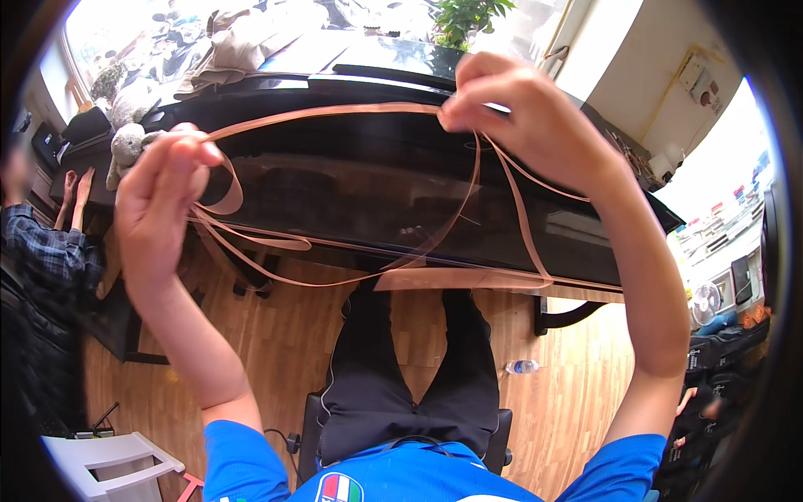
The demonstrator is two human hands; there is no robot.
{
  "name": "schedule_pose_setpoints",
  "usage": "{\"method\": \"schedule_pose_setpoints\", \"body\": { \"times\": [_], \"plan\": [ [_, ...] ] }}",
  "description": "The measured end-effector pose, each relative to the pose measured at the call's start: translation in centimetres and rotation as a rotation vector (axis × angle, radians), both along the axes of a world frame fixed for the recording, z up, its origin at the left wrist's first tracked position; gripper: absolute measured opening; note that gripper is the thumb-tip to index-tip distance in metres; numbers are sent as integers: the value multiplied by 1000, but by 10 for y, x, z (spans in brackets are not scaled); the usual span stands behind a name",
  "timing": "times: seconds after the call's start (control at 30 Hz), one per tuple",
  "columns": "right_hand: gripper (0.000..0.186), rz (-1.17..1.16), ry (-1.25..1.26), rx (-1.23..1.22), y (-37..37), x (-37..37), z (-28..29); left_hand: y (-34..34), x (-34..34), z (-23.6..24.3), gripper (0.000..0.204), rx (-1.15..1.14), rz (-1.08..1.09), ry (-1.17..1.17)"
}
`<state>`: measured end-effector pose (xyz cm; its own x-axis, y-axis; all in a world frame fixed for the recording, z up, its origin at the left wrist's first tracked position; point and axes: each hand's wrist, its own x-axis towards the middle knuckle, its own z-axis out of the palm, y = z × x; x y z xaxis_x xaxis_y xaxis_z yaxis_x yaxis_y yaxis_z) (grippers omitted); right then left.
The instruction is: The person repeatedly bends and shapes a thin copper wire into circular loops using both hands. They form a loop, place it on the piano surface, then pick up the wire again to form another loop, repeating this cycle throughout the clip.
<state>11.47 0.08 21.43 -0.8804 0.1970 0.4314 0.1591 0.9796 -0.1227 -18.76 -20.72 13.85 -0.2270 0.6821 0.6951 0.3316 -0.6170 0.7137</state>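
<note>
The fingers (186,156) of the left hand (155,209) and those of the right hand (529,117) each pinch a peach ribbon (326,110), one span arching between them above the dark bench (288,188). Below, its slack loops (303,245) hang overlapping, so they could tangle or knot if the hands cross; hurried lifting might also catch a low loop on the bench's near edge or twist the ribbon.
</note>
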Motion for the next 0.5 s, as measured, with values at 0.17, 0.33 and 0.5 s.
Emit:
{"method": "schedule_pose_setpoints", "body": {
  "times": [0.17, 0.33, 0.5],
  "plan": [
    [22, -131, 3, 101, 40, -72, 39, -54, -30, 11, 29, 100, 151, -84],
    [20, -205, 176, -170, 41, -106, 75, -38, -20, 5, 27, 58, 305, 168],
    [19, 2, 462, 114, 99, -161, 79, -20, 2, 7, 24, 4, 443, 281]
  ]
}}
